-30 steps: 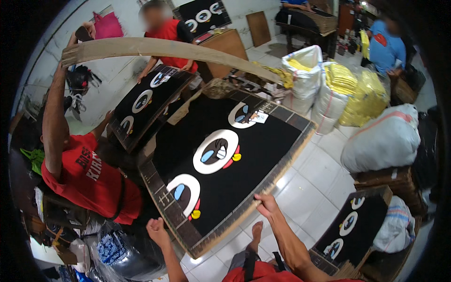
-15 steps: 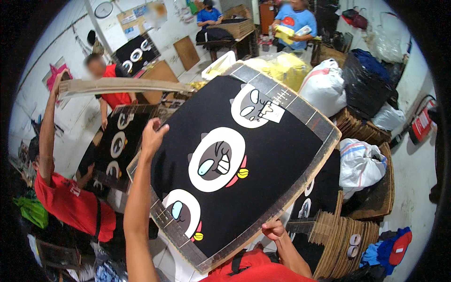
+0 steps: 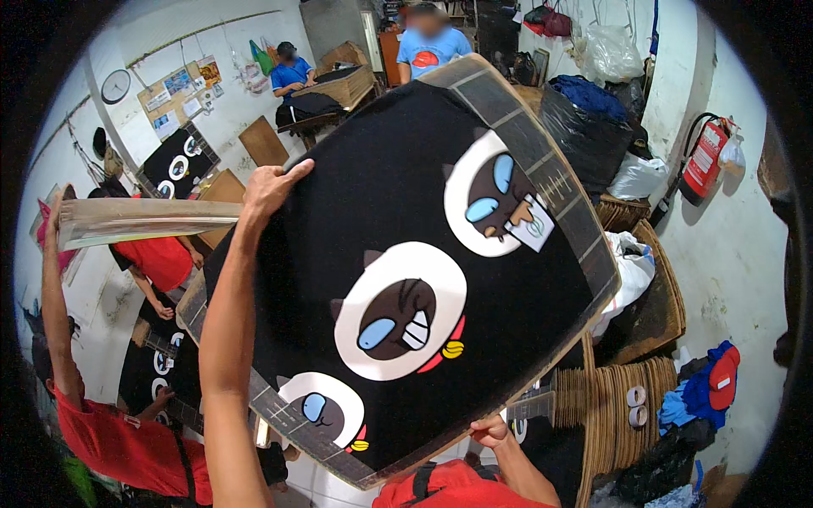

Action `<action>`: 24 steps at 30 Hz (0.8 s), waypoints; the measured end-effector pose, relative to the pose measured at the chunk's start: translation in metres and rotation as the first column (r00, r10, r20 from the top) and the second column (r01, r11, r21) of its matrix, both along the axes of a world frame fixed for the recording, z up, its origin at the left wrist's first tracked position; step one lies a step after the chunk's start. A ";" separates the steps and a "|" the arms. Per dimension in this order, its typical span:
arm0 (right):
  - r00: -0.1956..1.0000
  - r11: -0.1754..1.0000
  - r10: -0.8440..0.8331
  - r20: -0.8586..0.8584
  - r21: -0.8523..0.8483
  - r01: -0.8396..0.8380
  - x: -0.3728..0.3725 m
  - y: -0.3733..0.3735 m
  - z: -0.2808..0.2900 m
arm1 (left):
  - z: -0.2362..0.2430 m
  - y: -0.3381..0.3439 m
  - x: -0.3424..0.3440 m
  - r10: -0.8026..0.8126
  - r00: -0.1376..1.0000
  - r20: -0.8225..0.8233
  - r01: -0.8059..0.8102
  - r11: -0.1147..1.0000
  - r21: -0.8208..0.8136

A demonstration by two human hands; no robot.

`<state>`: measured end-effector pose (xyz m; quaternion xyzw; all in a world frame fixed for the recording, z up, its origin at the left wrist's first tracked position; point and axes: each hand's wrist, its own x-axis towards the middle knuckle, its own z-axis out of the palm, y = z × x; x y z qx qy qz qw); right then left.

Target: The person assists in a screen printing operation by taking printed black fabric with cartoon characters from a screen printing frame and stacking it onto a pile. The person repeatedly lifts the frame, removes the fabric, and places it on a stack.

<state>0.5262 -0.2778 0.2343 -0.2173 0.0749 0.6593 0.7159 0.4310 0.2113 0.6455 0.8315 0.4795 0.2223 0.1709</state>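
A large board (image 3: pixel 584 216) with dark, line-marked ends is raised and tilted in front of me. Black fabric (image 3: pixel 339 186) covers its middle, printed with a row of three cartoon faces (image 3: pixel 402 309) in white ovals. At the upper left edge, my left hand (image 3: pixel 273 188) is closed on the board, thumb over the fabric, the other fingers partly hidden. My right hand (image 3: pixel 489 432) pinches the near lower edge, its fingertips under the board out of sight.
To the left, a co-worker in red (image 3: pixel 127 449) lifts a flat frame (image 3: pixel 152 222); another red-shirted person stands behind. A blue-shirted person (image 3: pixel 432 46) is beyond the board. At right are stacked boards (image 3: pixel 627 406), a white sack (image 3: pixel 631 271) and a fire extinguisher (image 3: pixel 705 161).
The board has come up and closer, covering more of the room behind. My left hand has risen with its edge. The co-worker's frame sits lower and further left, and my view has turned right.
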 end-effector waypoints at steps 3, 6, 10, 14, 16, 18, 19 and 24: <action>0.963 0.931 0.264 0.052 -0.276 -0.240 -0.028 0.009 -0.006 | -0.013 -0.023 0.013 -0.068 0.996 -0.060 0.076 0.986 0.147; 0.280 0.628 0.763 0.583 -0.564 -0.536 -0.043 0.006 0.019 | -0.043 -0.056 0.015 -0.170 0.984 -0.047 0.176 0.953 0.245; 0.224 0.615 0.711 0.667 -0.435 -0.657 0.015 0.016 0.144 | -0.090 -0.102 0.024 -0.455 0.885 0.095 0.369 0.812 0.453; 0.155 0.892 0.112 0.982 -0.030 -0.452 0.106 0.037 0.314 | -0.125 -0.122 0.027 -0.701 0.711 0.055 0.553 0.606 0.572; 0.208 0.940 -0.040 0.977 0.107 -0.323 0.129 0.063 0.347 | -0.138 -0.125 0.029 -0.781 0.623 0.041 0.598 0.509 0.619; 0.113 0.912 0.327 0.938 -0.281 -0.300 0.152 0.099 0.335 | -0.148 -0.128 0.027 -0.833 0.553 0.038 0.633 0.449 0.631; 0.008 0.843 0.430 0.903 -0.398 -0.362 0.160 0.120 0.312 | -0.152 -0.129 0.027 -0.851 0.525 0.031 0.633 0.415 0.654; -0.141 0.251 0.897 0.420 -0.744 -0.620 0.125 0.151 0.165 | -0.167 -0.131 0.016 -0.898 0.439 -0.002 0.670 0.326 0.667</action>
